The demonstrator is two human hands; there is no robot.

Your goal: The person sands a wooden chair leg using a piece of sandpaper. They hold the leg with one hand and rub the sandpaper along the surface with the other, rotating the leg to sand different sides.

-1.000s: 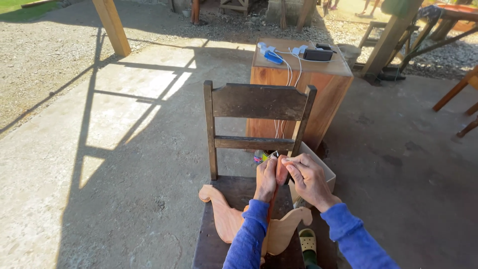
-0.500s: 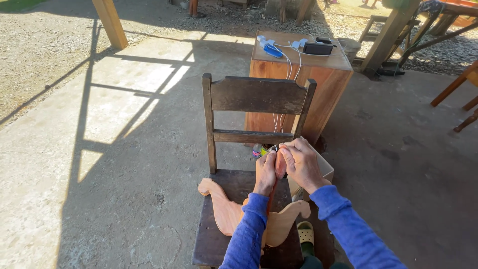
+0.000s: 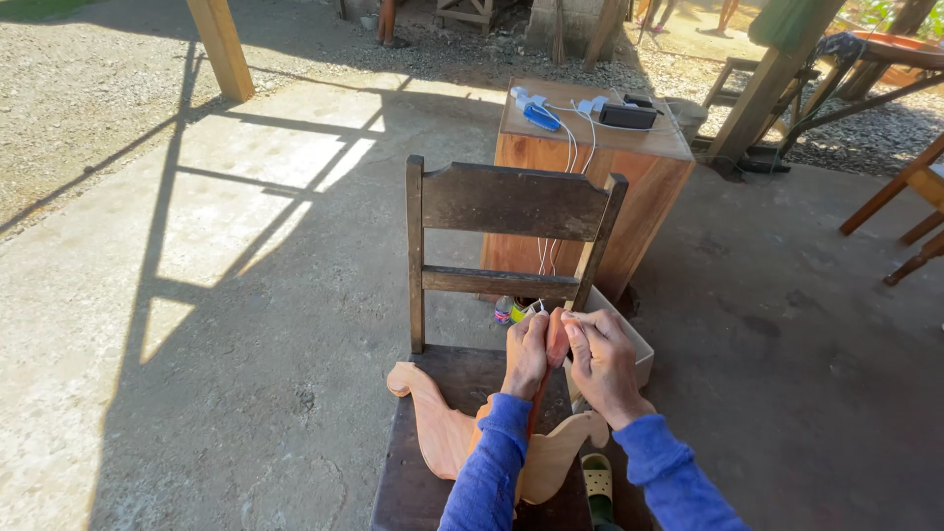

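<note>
Pinching reddish tool (image 3: 557, 339) between both hands' grip

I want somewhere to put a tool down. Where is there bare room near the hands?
Bare seat lies between the chair back and the carved wooden piece, left of the left hand. The cabinet top is crowded with cables; the floor beside it is open.

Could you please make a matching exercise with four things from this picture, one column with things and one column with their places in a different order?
Things:
1. carved wooden piece
2. reddish tool
3. blue device
4. wooden post

Places:
A. on top of the wooden cabinet
B. flat on the chair seat
C. upper left, by the gravel
D. between the left hand and right hand

Pairs: 1-B, 2-D, 3-A, 4-C
</note>
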